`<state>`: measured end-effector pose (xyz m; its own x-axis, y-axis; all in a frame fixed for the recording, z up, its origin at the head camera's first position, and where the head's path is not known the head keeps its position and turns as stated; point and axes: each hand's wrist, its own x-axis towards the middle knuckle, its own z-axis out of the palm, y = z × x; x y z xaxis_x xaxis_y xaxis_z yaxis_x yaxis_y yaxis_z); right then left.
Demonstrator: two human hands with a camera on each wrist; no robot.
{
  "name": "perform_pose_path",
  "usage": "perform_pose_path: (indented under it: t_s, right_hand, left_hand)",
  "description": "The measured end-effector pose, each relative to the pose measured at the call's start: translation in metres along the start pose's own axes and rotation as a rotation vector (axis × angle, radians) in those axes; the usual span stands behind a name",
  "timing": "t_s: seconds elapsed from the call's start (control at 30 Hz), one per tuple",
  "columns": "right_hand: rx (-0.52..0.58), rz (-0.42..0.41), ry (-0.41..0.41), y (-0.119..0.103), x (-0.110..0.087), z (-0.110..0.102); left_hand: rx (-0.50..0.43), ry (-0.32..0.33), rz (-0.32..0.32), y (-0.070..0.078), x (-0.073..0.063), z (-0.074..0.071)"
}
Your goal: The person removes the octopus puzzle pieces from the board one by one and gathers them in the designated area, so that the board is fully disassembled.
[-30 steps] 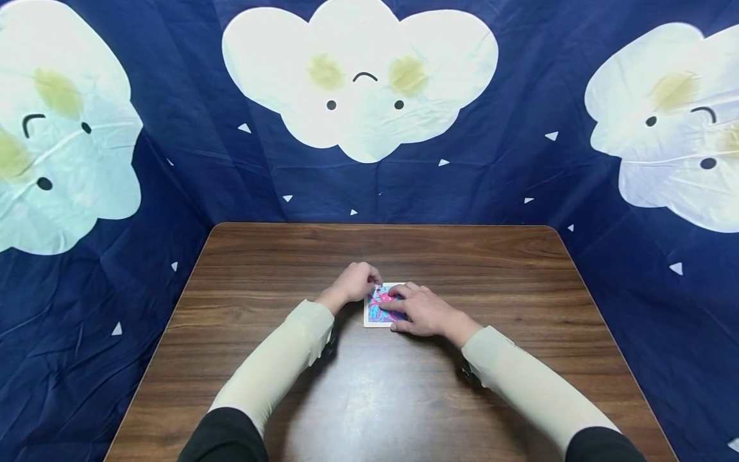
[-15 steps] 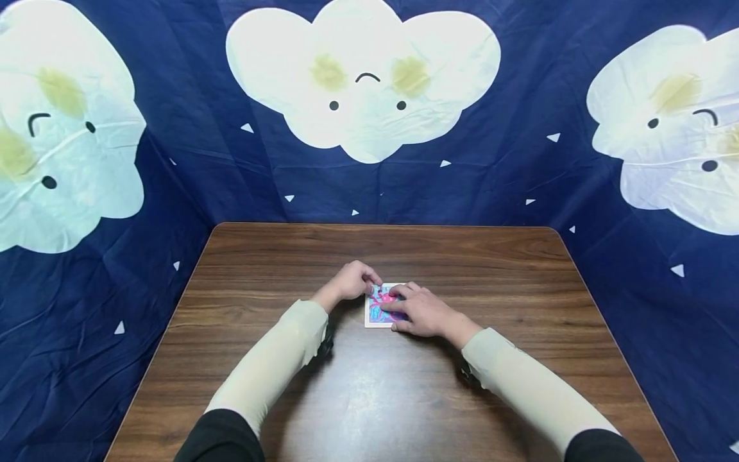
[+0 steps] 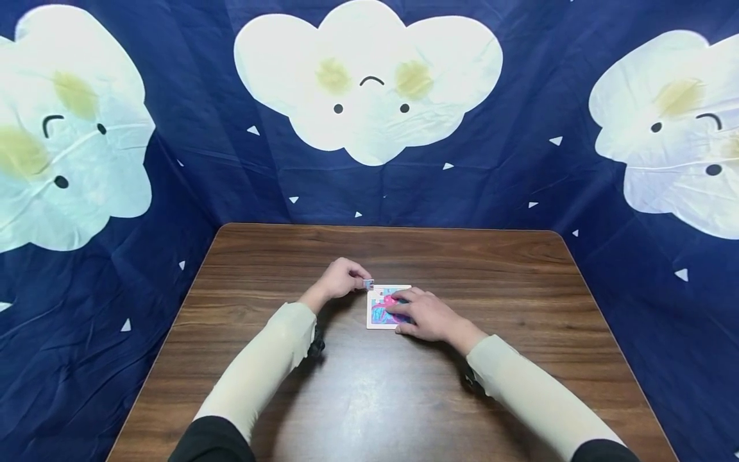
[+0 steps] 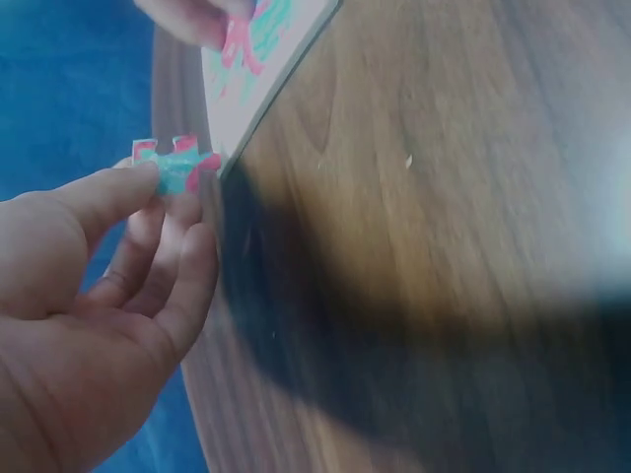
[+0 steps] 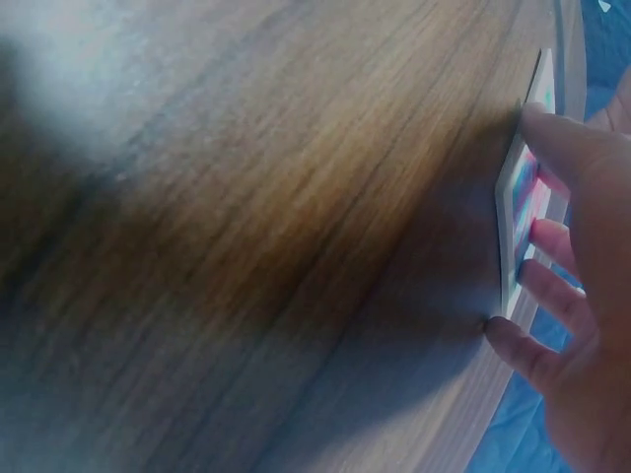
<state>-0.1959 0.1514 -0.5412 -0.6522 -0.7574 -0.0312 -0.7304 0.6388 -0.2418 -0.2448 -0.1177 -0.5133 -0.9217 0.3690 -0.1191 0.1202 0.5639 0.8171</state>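
A small jigsaw piece [image 4: 177, 169], turquoise and pink, is pinched between the thumb and fingers of my left hand [image 3: 342, 278]. It is held just off the top left corner of a jigsaw puzzle [image 3: 378, 316] with a white border and a pink, blue and purple picture. A pale patch shows in the picture's upper left. My right hand [image 3: 429, 314] rests on the puzzle's right part with fingers spread and hides that side. In the right wrist view its thumb [image 5: 552, 138] lies at the puzzle's edge and other fingertips touch its surface.
The puzzle lies on a brown wood-grain table [image 3: 358, 391] with rounded far corners. Dark blue cloth [image 3: 190, 173] with white clouds hangs behind the table and on both sides.
My left hand has drawn away from the puzzle's upper left, leftward and slightly up, bringing the jigsaw piece out with it. My right hand stays in place on the puzzle.
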Motion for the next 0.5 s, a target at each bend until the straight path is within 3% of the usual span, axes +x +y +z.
perform_pose_path:
  t_s: [0.27,0.5]
  right_hand:
    - [0.019,0.008,-0.01,-0.002,-0.006,-0.001]
    - [0.028,0.002,0.014,-0.003,-0.008,0.001]
  left_hand:
    - [-0.118,0.08,-0.061,-0.015,-0.012,-0.024]
    - [-0.126,0.155,-0.07,-0.025,-0.026,-0.052]
